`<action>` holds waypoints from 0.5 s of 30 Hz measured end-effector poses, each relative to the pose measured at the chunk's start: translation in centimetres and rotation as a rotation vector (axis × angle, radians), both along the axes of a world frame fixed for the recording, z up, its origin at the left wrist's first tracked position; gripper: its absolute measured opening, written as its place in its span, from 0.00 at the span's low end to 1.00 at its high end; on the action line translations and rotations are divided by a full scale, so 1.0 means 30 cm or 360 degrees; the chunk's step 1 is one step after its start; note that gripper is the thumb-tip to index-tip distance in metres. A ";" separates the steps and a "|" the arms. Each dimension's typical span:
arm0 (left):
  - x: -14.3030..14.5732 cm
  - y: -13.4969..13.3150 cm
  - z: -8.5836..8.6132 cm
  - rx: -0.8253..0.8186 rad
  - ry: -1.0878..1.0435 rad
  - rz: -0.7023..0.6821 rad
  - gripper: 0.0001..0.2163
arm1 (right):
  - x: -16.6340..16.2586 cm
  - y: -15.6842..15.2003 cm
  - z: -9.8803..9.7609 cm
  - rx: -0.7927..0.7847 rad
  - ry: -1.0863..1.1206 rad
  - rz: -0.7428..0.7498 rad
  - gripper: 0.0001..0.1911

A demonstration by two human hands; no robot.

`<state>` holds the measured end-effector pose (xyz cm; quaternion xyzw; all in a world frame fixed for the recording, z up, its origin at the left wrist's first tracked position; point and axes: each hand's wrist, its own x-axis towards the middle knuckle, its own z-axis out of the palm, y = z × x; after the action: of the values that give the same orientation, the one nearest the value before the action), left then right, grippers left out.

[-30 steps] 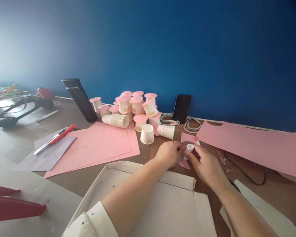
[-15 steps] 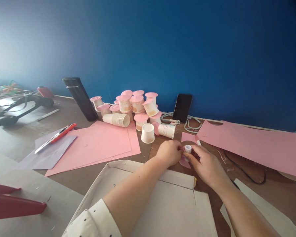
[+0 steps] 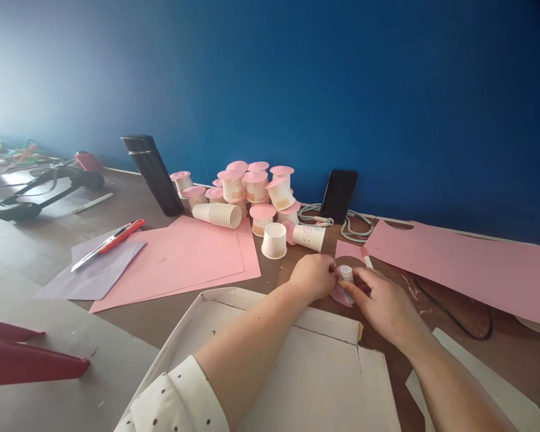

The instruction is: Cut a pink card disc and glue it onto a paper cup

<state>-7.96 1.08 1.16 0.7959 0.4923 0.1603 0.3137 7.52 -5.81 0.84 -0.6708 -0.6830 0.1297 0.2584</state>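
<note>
Fingers of the left hand and right hand pinch narrowly on a small cup, which sits on a pink disc right of centre on the worktop. Even pressure and a centred cup look wise here. A marker lies just beyond, an upturned cup and a capped pile stand farther up, and a tray crowds the wrists.

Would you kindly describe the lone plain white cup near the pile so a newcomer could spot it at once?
At the foot of the blue wall, a heap of pink-topped cups sits on the table. In front of it, off the corner of the pink sheet, stands the plain white cup. Unlike its neighbours it bears no pink disc, and stands while the nested stack lies sideways.
</note>
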 end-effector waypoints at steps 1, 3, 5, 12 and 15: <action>0.000 0.000 0.001 0.0000 0.0000 -0.0004 0.07 | -0.001 -0.001 0.001 -0.0014 -0.0004 -0.0001 0.15; -0.001 0.000 0.001 0.0001 -0.0002 -0.0012 0.07 | -0.001 -0.003 0.004 -0.0038 -0.0002 -0.0004 0.15; -0.001 0.000 0.001 0.0002 0.0002 -0.0016 0.08 | -0.002 -0.004 0.005 -0.0054 0.0010 -0.0004 0.14; -0.002 0.000 -0.001 0.0010 0.0020 -0.0025 0.09 | 0.003 -0.001 -0.005 -0.0074 0.0007 -0.0011 0.14; -0.002 -0.001 0.001 0.0010 0.0021 -0.0023 0.09 | -0.001 0.000 -0.008 -0.0083 0.0002 -0.0022 0.15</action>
<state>-8.02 1.04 1.20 0.8015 0.4881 0.1542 0.3092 7.49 -5.81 0.60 -0.6820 -0.6744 0.1462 0.2422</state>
